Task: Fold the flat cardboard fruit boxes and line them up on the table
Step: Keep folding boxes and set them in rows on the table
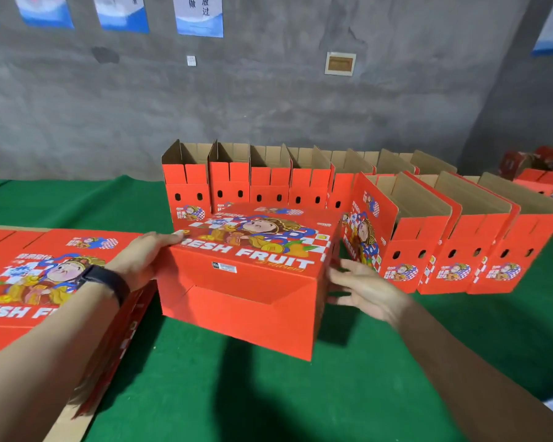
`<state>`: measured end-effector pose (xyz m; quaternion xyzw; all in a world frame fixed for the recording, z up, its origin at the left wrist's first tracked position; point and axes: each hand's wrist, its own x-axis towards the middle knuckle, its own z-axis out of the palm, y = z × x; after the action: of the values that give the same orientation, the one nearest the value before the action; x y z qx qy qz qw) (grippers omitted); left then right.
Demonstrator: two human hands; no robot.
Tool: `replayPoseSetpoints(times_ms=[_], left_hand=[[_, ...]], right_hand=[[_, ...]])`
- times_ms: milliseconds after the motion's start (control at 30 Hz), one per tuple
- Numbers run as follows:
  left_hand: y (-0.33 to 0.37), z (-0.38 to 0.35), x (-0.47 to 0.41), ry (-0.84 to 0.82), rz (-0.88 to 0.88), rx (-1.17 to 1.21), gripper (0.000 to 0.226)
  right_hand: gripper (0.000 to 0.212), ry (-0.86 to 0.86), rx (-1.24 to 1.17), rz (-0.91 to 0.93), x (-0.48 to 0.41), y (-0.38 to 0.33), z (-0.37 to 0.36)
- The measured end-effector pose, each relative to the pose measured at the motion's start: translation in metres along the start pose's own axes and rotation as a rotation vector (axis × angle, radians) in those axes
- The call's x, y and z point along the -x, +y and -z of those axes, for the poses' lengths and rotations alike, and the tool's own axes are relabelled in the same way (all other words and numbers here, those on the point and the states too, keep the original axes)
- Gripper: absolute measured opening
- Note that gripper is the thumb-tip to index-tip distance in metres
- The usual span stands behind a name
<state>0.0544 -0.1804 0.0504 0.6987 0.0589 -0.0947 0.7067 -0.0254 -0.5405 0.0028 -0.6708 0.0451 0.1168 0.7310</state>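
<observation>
risk: box (246, 282), pressed between flat left hand (144, 253) and spread right hand (367, 291), neither gripping, may slip or buckle, bumping row (268, 183) behind.

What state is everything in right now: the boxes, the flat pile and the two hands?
Box between the hands: folded, on its side, bottom flaps closed.
Flat boxes: unfolded, stacked.
Back row of boxes: upright, tops open.
Right row of boxes: upright, tops open.
Left hand: open, touching the box's left edge.
Right hand: open, at its right side.
</observation>
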Motion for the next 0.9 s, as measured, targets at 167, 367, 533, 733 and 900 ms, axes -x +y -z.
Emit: replayPoseSetpoints(times_ms=[167,367,533,733,900], left_hand=[[-0.018,0.001,-0.009,-0.012,0.012,0.026,0.012],[-0.040,-0.007,-0.015,0.005,0.012,-0.041,0.005],[-0.054,-0.027,-0.022,0.079,0.014,-0.109,0.023],[-0.068,-0.054,-0.019,0.092,0.036,-0.029,0.021],[-0.056,-0.109,0.002,-0.208,0.116,0.045,0.044]], right_hand=[[0.102,0.108,0.102,0.001,0.001,0.003,0.004],[0.072,0.102,0.325,0.102,0.008,0.015,-0.001],[0.057,0.145,0.310,0.250,0.013,0.008,-0.010],[0.057,0.216,0.579,0.374,0.027,0.009,-0.026],[0.045,0.274,0.992,0.508,0.016,0.038,-0.058]])
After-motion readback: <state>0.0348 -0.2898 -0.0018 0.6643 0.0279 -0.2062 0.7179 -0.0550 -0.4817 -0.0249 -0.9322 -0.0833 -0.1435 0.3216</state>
